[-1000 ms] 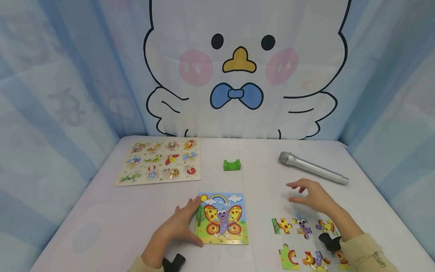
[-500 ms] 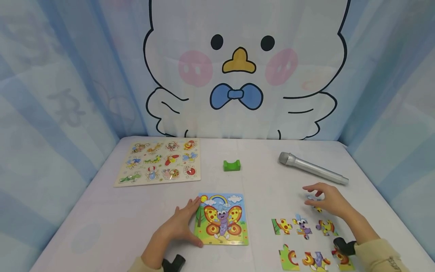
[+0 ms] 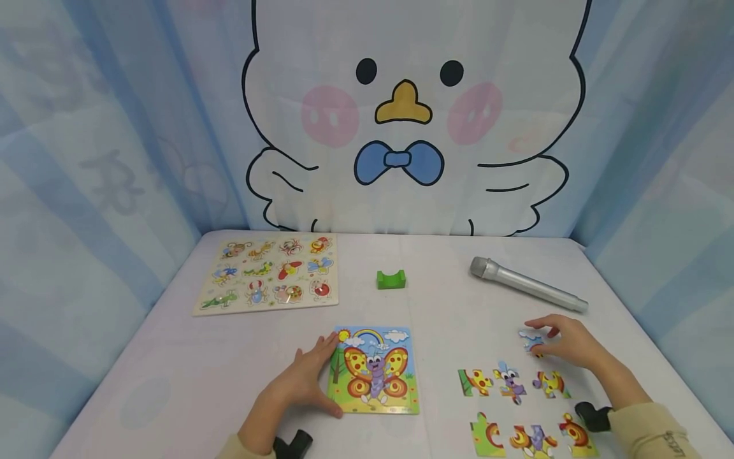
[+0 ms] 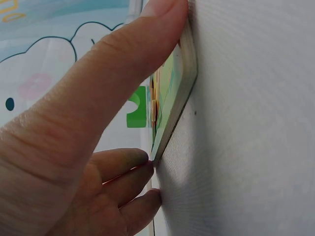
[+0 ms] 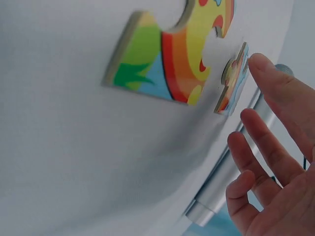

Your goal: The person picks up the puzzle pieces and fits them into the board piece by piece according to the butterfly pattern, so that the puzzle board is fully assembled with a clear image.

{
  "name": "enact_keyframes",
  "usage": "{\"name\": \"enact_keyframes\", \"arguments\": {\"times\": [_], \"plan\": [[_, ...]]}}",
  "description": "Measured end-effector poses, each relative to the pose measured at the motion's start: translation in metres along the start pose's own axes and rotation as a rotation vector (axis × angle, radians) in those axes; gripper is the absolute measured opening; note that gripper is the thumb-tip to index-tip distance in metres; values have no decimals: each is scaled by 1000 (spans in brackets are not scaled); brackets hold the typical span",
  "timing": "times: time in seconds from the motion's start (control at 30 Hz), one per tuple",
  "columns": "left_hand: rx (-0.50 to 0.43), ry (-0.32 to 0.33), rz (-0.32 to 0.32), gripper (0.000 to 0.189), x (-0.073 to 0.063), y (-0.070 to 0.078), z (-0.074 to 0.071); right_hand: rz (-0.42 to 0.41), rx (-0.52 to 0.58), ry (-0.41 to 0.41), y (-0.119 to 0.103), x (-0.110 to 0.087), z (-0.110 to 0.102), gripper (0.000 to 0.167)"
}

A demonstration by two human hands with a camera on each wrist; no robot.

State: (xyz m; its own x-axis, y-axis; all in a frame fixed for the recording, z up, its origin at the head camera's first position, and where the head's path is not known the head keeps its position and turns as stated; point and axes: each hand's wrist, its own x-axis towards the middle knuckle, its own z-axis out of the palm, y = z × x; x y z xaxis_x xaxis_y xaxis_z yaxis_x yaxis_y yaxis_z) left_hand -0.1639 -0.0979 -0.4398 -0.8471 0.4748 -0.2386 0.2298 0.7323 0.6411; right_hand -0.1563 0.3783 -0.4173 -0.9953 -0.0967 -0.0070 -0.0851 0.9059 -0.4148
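Observation:
A square butterfly picture board (image 3: 375, 370) lies in the middle of the white table. My left hand (image 3: 298, 376) rests along its left side, thumb at the near corner and straight fingertips at the far one. In the left wrist view, the thumb overlaps the board's edge (image 4: 183, 81). At the right, my right hand (image 3: 570, 343) reaches over a blue-sky puzzle piece (image 3: 531, 341), which lies partly hidden between thumb and fingers. The right wrist view shows those fingers spread apart beside the piece (image 5: 234, 81). Several other pieces lie nearer me, among them a purple butterfly-head piece (image 3: 510, 381).
A silver toy microphone (image 3: 530, 285) lies beyond my right hand. Farther back are a small green block (image 3: 391, 279) with a notch and a wooden insect puzzle board (image 3: 269, 274). A printed curtain (image 3: 401, 204) stands behind the table.
My right hand has moved right and toward me, from between the microphone and the pieces onto the blue-sky piece. My left hand and the picture board have stayed still.

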Motion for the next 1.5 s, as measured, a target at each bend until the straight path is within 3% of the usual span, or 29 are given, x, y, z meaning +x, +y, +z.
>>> {"name": "enact_keyframes", "arguments": {"times": [0.23, 0.5, 0.8, 1.2, 1.5], "plan": [[3, 5, 9, 120, 0, 0, 0, 59, -3, -54, 7, 1, -2, 47], [0, 8, 12, 119, -1, 1, -1, 65, -8, -77, 9, 2, -2, 45], [1, 6, 6, 120, -1, 0, -1, 14, -16, -66, 9, 2, -2, 40], [-8, 0, 3, 119, 0, 1, -1, 17, -40, -43, 10, 1, 0, 38], [-12, -9, -7, 119, 0, 2, -1, -40, -36, -12, -7, 5, -2, 39]]}}
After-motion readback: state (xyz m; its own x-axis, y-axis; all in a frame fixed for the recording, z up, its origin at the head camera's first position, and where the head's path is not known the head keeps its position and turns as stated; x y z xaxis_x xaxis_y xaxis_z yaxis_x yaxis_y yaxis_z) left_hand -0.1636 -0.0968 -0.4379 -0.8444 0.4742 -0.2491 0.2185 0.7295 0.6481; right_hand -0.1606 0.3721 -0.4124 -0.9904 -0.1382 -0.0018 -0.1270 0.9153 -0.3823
